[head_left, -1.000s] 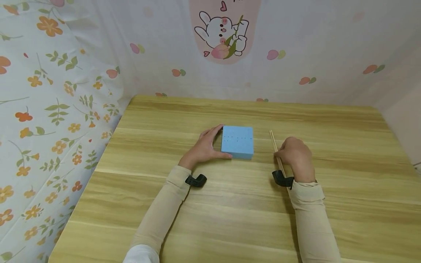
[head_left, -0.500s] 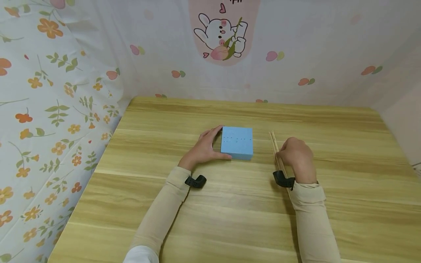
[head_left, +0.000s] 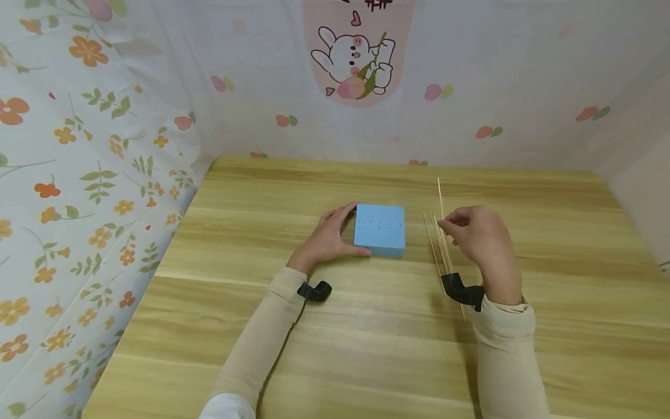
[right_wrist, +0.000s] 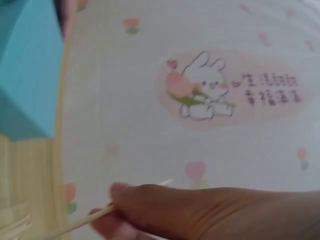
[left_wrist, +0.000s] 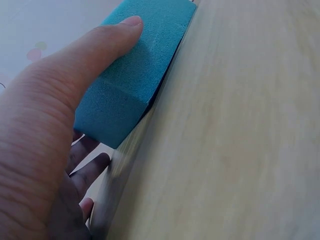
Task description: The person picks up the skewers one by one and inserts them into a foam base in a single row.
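A square blue foam block (head_left: 380,238) with small holes across its top lies on the table. My left hand (head_left: 328,237) holds it at its left side, thumb along the near face and fingers reaching behind. In the left wrist view, that thumb lies flat on the block (left_wrist: 145,60). Between thumb and fingertips, my right hand (head_left: 484,238) pinches one thin bamboo skewer (head_left: 440,195), raised to the right of the block. Several more skewers (head_left: 434,250) lie on the table beneath and beside that hand. The right wrist view shows the pinched skewer (right_wrist: 90,218) at the fingertips.
The wooden table (head_left: 366,355) runs back to a printed cloth (head_left: 251,64) hung behind it. A flowered cloth (head_left: 84,233) borders the left side. Each wrist wears a black camera mount, the left one (head_left: 315,291) close to the tabletop.
My right hand has lifted one skewer from the bunch, rising and shifting slightly right. The remaining skewers have spread apart on the table. The left hand and block stay in place.
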The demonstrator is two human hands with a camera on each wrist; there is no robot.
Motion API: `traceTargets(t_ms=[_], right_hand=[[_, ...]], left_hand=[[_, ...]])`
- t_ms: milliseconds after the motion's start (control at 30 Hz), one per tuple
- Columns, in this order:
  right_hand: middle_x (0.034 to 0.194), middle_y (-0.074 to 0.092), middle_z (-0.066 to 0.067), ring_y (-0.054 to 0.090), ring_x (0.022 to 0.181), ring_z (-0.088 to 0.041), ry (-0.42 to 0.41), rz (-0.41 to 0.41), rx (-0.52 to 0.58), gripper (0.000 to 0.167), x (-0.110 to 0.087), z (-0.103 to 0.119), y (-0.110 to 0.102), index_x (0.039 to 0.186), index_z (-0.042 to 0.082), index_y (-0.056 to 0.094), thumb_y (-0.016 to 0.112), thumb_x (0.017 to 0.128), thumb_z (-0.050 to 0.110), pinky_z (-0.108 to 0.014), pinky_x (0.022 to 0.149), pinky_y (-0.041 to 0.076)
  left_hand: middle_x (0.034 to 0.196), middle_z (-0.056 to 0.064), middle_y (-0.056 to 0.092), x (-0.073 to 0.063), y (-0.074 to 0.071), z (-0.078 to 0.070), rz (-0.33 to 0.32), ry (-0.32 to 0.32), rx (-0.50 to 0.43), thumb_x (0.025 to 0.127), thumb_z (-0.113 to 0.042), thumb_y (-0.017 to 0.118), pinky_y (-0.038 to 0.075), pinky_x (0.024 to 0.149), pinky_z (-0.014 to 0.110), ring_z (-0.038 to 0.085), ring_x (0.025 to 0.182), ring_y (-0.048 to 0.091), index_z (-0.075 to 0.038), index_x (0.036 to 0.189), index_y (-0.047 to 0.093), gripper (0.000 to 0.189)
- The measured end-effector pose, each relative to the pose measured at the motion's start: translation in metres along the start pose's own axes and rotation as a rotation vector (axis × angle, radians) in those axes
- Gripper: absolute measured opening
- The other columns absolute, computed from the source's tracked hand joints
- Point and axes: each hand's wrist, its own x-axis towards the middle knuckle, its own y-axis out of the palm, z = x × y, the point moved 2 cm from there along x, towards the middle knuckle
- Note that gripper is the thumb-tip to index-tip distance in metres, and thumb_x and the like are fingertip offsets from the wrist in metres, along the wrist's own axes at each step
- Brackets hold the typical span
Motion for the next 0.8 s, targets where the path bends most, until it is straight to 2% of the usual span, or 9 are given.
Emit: traceTargets(t_ms=[100,267,400,500,600,700,800], right_hand=[[0.095,0.076,-0.017,0.069,0.073,-0.022,-0.063,-0.108,0.077,0.028,-0.002,0.015,0.0,0.109,0.001,0.078,0.068,0.103,0.027,-0.03,0.062,0.048],[0.091,0.077,-0.018,0.062,0.065,0.001,-0.181,-0.315,0.214,0.026,0.002,0.038,0.003,0.107,-0.002,0.079,0.071,0.101,0.022,-0.015,0.061,0.047],[0.088,0.076,-0.019,0.06,0.068,0.011,-0.275,-0.417,0.334,0.021,0.009,0.055,0.013,0.103,-0.004,0.079,0.072,0.099,0.015,-0.01,0.065,0.047],[0.089,0.077,-0.017,0.066,0.074,0.006,-0.36,-0.451,0.397,0.017,0.015,0.067,0.023,0.102,-0.004,0.079,0.073,0.098,0.01,-0.01,0.07,0.05],[0.091,0.077,-0.016,0.074,0.08,-0.011,-0.468,-0.468,0.441,0.014,0.022,0.08,0.035,0.102,-0.006,0.079,0.074,0.096,0.006,-0.01,0.075,0.053],[0.092,0.078,-0.015,0.076,0.08,-0.026,-0.554,-0.484,0.432,0.014,0.027,0.089,0.046,0.102,-0.006,0.08,0.076,0.094,0.005,-0.01,0.077,0.053],[0.092,0.078,-0.014,0.075,0.078,-0.028,-0.586,-0.504,0.374,0.014,0.03,0.094,0.054,0.102,-0.004,0.08,0.076,0.094,0.007,-0.016,0.074,0.053]], left_hand=[[0.166,0.0,0.034,-0.001,0.0,0.001,-0.004,-0.004,0.01,0.072,-0.054,0.092,0.019,0.123,0.058,0.035,0.155,0.015,-0.02,0.166,0.024,0.121],[0.166,-0.001,0.035,0.0,0.0,0.001,-0.012,0.004,0.017,0.072,-0.056,0.091,0.019,0.123,0.057,0.034,0.154,0.016,-0.02,0.166,0.024,0.12],[0.166,-0.002,0.035,-0.001,0.002,0.004,-0.008,-0.003,0.025,0.072,-0.057,0.091,0.02,0.123,0.057,0.033,0.154,0.017,-0.021,0.166,0.024,0.121],[0.165,-0.001,0.035,-0.001,0.004,0.007,-0.016,-0.003,0.033,0.071,-0.058,0.091,0.021,0.123,0.057,0.034,0.153,0.019,-0.02,0.166,0.025,0.121],[0.165,-0.001,0.036,0.0,0.005,0.007,-0.021,0.003,0.035,0.071,-0.058,0.091,0.022,0.122,0.056,0.034,0.153,0.02,-0.019,0.166,0.025,0.122],[0.165,-0.002,0.036,0.001,0.004,0.007,-0.021,0.009,0.039,0.072,-0.058,0.091,0.021,0.123,0.055,0.032,0.153,0.021,-0.019,0.166,0.025,0.121],[0.165,-0.004,0.035,0.002,0.002,0.006,-0.022,0.006,0.043,0.072,-0.058,0.09,0.021,0.123,0.053,0.031,0.153,0.02,-0.021,0.166,0.025,0.12]])
